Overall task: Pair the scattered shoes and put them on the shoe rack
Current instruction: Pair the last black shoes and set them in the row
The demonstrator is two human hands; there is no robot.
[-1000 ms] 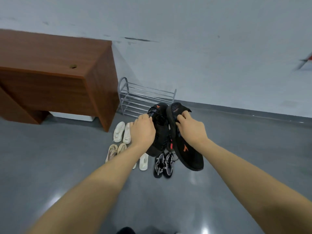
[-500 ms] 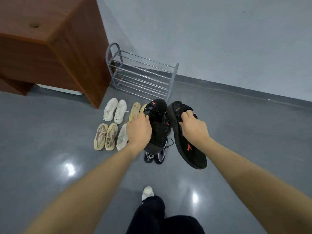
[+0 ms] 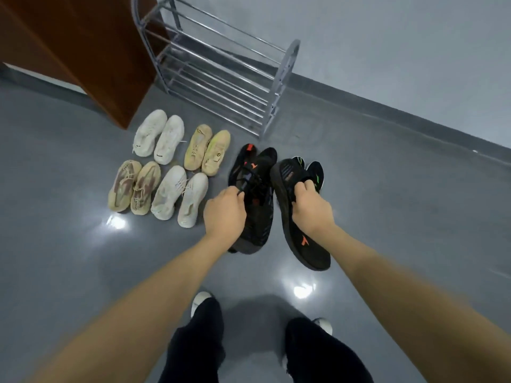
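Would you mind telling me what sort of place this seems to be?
Probably a plain indoor room, perhaps an office or an entryway, though that is uncertain: a glossy grey floor, a bare pale wall, a brown wooden desk and beside it a metal shoe rack with paired shoes laid before it.

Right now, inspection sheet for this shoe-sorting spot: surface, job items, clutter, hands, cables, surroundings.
Surface: glossy grey floor, light glare in patches.
Job's things: silver metal tube shoe rack, no shoes seen on it; black knit sneaker with orange marks and its mate, sole showing, both held up; four pale pairs side by side on the floor: white, yellow-beige, tan-brown, off-white; more dark shoes, orange and green accents, behind the held ones.
Clutter: nothing seen.
Hands: left hand has a grip on the laced sneaker; right hand on the mate.
Cables: nothing seen.
Surroundings: brown wooden cabinet beside the rack, grey wall.
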